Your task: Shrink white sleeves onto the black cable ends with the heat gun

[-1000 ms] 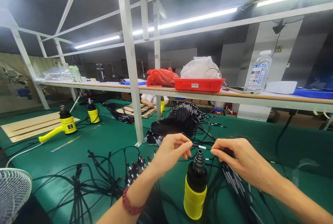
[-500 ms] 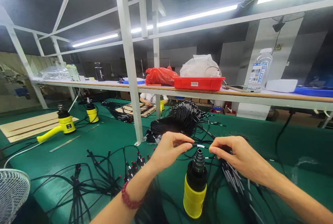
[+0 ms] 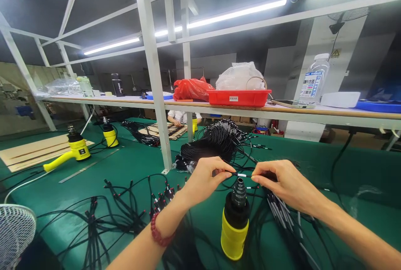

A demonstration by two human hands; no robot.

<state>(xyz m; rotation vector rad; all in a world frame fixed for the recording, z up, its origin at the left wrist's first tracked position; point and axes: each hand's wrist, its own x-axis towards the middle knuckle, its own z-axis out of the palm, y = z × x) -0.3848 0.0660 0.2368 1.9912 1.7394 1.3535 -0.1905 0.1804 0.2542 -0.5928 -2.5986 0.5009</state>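
Between my two hands a black cable with a white sleeve (image 3: 242,175) is held roughly level, just above the nozzle of an upright yellow heat gun (image 3: 234,228). My left hand (image 3: 210,180) pinches the cable's left side between thumb and fingers. On the right side of the white sleeve, my right hand (image 3: 280,182) pinches the same cable. Below the right hand lies a bundle of cables with grey sleeves (image 3: 280,211). Cables with red-tipped ends (image 3: 163,198) lie beside my left forearm.
A large heap of black cables (image 3: 213,142) lies behind my hands by a white post (image 3: 153,73). More yellow heat guns (image 3: 82,149) stand at left. A shelf holds a red tray (image 3: 239,98) and a bottle (image 3: 315,80). A co-worker's hand (image 3: 177,123) shows beyond; a fan (image 3: 17,232) is front left.
The view has shifted slightly. Both hands keep their pinch on the cable, and the white sleeve stays above the nozzle, now lying a little more level.
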